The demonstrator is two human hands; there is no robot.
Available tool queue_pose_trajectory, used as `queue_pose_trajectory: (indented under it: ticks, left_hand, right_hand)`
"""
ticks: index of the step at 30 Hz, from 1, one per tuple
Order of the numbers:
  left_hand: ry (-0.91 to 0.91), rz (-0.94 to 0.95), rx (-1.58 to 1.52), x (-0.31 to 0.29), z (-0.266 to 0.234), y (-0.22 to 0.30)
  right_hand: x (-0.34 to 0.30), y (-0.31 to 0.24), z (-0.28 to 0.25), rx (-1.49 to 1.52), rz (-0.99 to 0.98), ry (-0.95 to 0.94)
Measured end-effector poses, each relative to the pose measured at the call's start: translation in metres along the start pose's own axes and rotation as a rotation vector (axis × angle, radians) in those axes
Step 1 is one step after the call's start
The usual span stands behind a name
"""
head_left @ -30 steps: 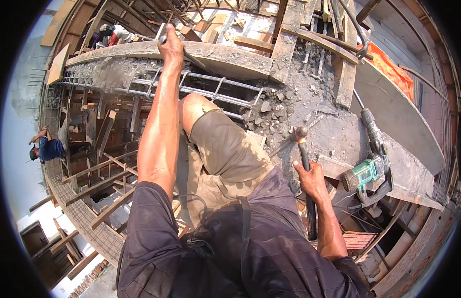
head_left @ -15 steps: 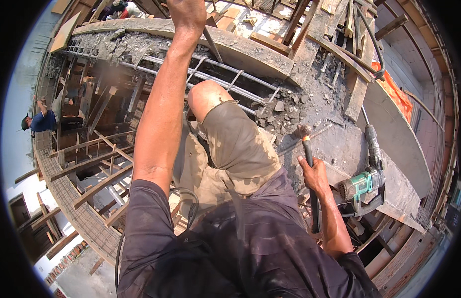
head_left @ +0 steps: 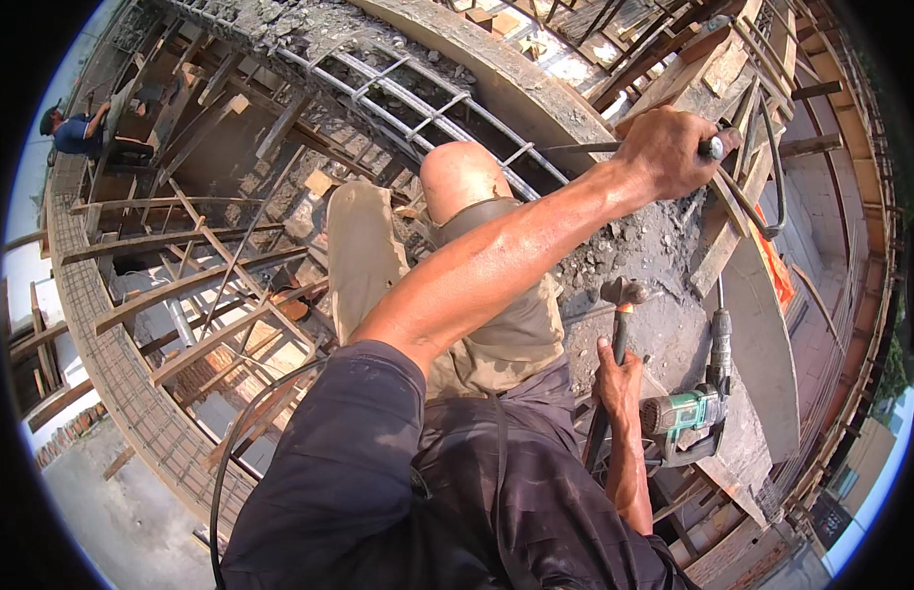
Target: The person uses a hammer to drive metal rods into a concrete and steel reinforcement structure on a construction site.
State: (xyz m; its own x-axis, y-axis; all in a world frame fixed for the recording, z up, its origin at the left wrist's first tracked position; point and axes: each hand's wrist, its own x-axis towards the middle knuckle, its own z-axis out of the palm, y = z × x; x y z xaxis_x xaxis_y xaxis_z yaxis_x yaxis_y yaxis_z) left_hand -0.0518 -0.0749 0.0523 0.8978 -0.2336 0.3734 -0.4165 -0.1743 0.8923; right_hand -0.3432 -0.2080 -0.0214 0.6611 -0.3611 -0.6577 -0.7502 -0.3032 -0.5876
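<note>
My left hand point(head_left: 673, 152) is closed round a steel chisel point(head_left: 585, 147). Its dark, tapering shaft points left over the exposed rebar point(head_left: 418, 103), and its round butt end shows at the right of the fist. My left forearm crosses above my bare knee. Lower down, my right hand point(head_left: 619, 379) grips the handle of a hammer point(head_left: 625, 293), its head upward over the broken concrete. A green and black rotary hammer drill point(head_left: 685, 413) with a long bit lies on the concrete just right of that hand, apart from it.
Rubble point(head_left: 614, 246) lies by the rebar in the chipped beam. Boards and bent bars are piled at upper right beside an orange sheet point(head_left: 774, 270). At left, timber props point(head_left: 182, 246) and a rebar mesh strip point(head_left: 132, 393) stretch below; a person in blue point(head_left: 78, 133) is far left.
My left hand has come from the top edge rightward and down, and the chisel now shows in it. The view has shifted; my right hand still holds the hammer.
</note>
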Motion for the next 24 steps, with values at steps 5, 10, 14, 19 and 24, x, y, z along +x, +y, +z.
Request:
queue_pose_trajectory:
  ticks: [5, 10, 14, 19, 24]
  left_hand:
    - [-0.092, 0.186, -0.15, -0.031, 0.033, 0.045]
    - [-0.065, 0.175, -0.117, -0.034, 0.031, 0.015]
    - [0.006, 0.148, -0.035, -0.041, 0.026, -0.017]
    - [-0.179, 0.034, 0.008, -0.04, 0.032, -0.012]
    - [-0.187, 0.005, 0.003, -0.04, 0.045, -0.01]
  right_hand:
    - [-0.022, -0.03, -0.016, 0.164, -0.034, 0.058]
    - [-0.043, -0.064, -0.035, 0.113, -0.138, 0.157]
    - [-0.054, -0.075, -0.042, 0.149, -0.205, 0.205]
    - [-0.067, -0.107, -0.059, 0.465, -0.559, 0.29]
    - [-0.043, -0.14, -0.048, 0.65, -0.673, 0.187]
